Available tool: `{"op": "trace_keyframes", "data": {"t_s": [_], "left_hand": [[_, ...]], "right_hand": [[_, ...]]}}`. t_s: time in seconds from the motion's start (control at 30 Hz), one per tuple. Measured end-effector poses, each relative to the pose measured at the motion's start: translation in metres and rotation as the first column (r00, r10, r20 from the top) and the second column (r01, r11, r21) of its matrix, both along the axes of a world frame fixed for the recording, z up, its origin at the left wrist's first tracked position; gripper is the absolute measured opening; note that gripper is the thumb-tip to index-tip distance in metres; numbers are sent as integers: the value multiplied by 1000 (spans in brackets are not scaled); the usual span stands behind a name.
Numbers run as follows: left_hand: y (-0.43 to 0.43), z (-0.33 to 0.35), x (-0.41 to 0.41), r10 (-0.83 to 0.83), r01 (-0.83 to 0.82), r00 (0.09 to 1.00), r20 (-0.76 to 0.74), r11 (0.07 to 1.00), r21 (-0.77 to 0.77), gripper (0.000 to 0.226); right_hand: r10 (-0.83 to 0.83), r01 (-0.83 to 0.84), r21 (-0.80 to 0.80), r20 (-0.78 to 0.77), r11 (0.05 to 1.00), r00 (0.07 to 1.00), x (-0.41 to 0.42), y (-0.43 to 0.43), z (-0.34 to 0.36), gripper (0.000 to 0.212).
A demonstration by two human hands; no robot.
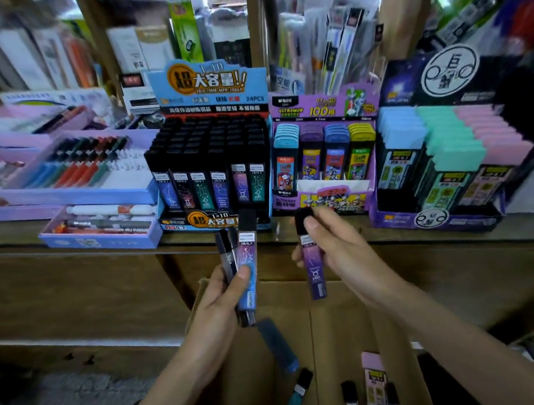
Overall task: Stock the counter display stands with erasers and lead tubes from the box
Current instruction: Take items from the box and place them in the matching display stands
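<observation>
Holding several lead tubes upright in a bunch, the left hand [219, 299] curls its fingers round them, with the thumb pressed on the front blue-purple tube [249, 264]. A dark tube [225, 253] shows at the bunch's left edge; how many more sit behind is hidden. The right hand [338, 250] pinches a purple tube [313, 264] near its black cap, thumb in front and fingers behind, so the tube hangs down. Both hands are on the near side of the counter edge, above the cardboard box [330, 331].

The box is cut off by the bottom edge and partly covered by the forearms. Loose tubes [278, 344] lie in it, and their labels are too small to read. The outer parts of the scene are smeared.

The counter [63, 284] has a wooden front. On it, just beyond the hands, stands the blue display stand [214, 161], packed with black-capped tubes. Touching its right side is the purple display stand [324, 152], with blue, purple and yellow caps. Farther right is a dark stand [441, 148] with pale blue, mint and pink caps. Lilac trays of pens [80, 167] lie at the left. Blurred shelves of packaged stationery [145, 47] rise at the far side.
</observation>
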State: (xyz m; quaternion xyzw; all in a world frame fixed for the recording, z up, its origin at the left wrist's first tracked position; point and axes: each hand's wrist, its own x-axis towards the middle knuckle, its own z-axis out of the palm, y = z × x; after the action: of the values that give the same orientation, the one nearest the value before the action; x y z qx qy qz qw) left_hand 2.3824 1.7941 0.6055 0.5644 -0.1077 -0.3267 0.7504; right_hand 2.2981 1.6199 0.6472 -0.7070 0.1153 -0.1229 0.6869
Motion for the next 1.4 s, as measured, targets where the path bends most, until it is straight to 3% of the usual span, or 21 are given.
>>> {"op": "trace_keyframes", "data": {"t_s": [0.1, 0.2, 0.3, 0.5, 0.57, 1.03, 1.13, 1.23, 1.33, 1.4], "left_hand": [[6, 15, 12, 45, -43, 998, 51, 998, -39, 35], [14, 26, 23, 86, -81, 992, 88, 995, -55, 23], [24, 36, 34, 121, -117, 986, 113, 992, -45, 18], [36, 37, 47, 125, -125, 975, 186, 992, -11, 13], [38, 37, 49, 122, -122, 975, 187, 992, -15, 13], [40, 30, 55, 77, -76, 976, 205, 997, -12, 44], [38, 30, 54, 72, -75, 967, 245, 997, 4, 52], [36, 29, 54, 60, -66, 963, 263, 998, 14, 39], [34, 31, 51, 48, -57, 960, 277, 998, 24, 27], [32, 31, 50, 41, -48, 960, 278, 999, 17, 34]], "right_hand": [[-10, 24, -121, 117, 992, 993, 27, 1, 29, 11], [-29, 84, -301, 183, 950, 983, 51, 3, 57, 12], [-91, 168, -335, 236, 927, 968, 70, 2, 78, 10], [-161, 233, -487, 186, 842, 969, 94, 3, 88, 18], [-171, 234, -546, 164, 805, 972, 96, 4, 84, 11], [-232, 266, -610, 136, 747, 963, 102, 11, 64, 19], [-248, 278, -697, 147, 661, 958, 105, 10, 62, 17], [-234, 211, -844, 105, 493, 967, 107, 8, 65, 24], [-239, 128, -895, 25, 426, 971, 106, 9, 67, 34], [-266, 132, -926, 35, 353, 963, 102, 10, 67, 35]]}}
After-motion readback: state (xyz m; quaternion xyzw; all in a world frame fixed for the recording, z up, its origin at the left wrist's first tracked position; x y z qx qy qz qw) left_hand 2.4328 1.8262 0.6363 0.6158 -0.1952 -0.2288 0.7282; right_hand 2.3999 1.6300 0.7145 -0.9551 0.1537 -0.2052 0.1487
